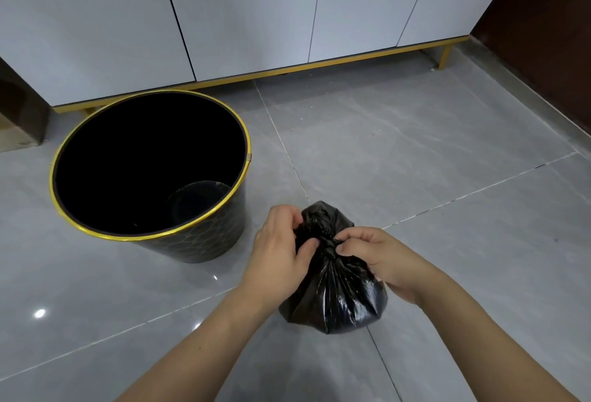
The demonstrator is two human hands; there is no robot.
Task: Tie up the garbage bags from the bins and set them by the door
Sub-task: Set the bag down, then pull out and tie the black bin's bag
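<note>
- A small, glossy black plastic garbage bag (335, 293) sits on the grey tiled floor (447, 152), just right of the bin and apart from it.
- The bag's neck is gathered and twisted into a knot (326, 241) near its top, with a crumpled tuft of plastic standing above the knot.
- The left hand (278, 251) has its fingers curled on the left side of the neck, thumb pressed against the plastic just beside the knot.
- The right hand (377, 254) pinches the twisted plastic at the knot from the right, fingers bent tightly inward.
- A round black waste bin with a gold rim (150, 174) stands upright on the floor to the left; its inside looks dark and bare, with no liner visible.
- Behind it runs a pale grey cabinet (256, 11) on a gold-coloured base.
- A dark brown panel (543, 33) fills the right edge.
</note>
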